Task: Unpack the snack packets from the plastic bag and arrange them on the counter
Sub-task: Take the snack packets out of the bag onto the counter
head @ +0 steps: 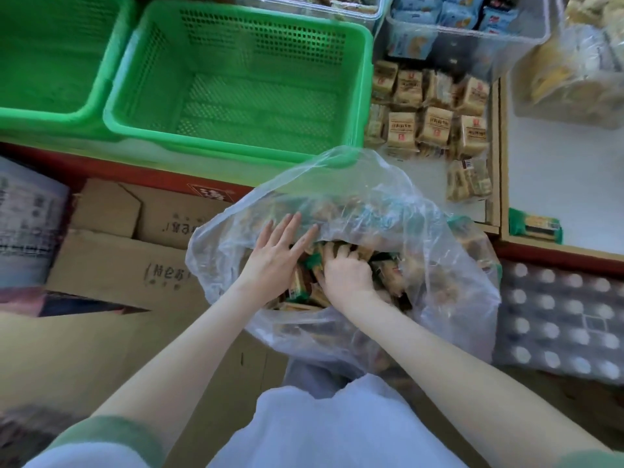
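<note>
A large clear plastic bag point(449, 319) stands open in front of me, full of several brown and green snack packets point(299, 285). My left hand point(275, 256) lies at the bag's mouth with straight fingers against the plastic and the packets. Inside the bag, my right hand point(346, 270) has its fingers curled round packets. On the white counter point(567, 177) beyond the bag, several tan snack packets point(435, 125) stand in rows, and a few more point(467, 179) lie nearer the front edge.
Two green plastic baskets point(354, 96) point(50, 59) stand at the back left. Cardboard boxes point(135, 265) sit at left below the counter. A shrink-wrapped pack of bottles point(557, 319) is at right. Clear bins of blue packets point(466, 21) and bagged goods point(574, 62) stand behind.
</note>
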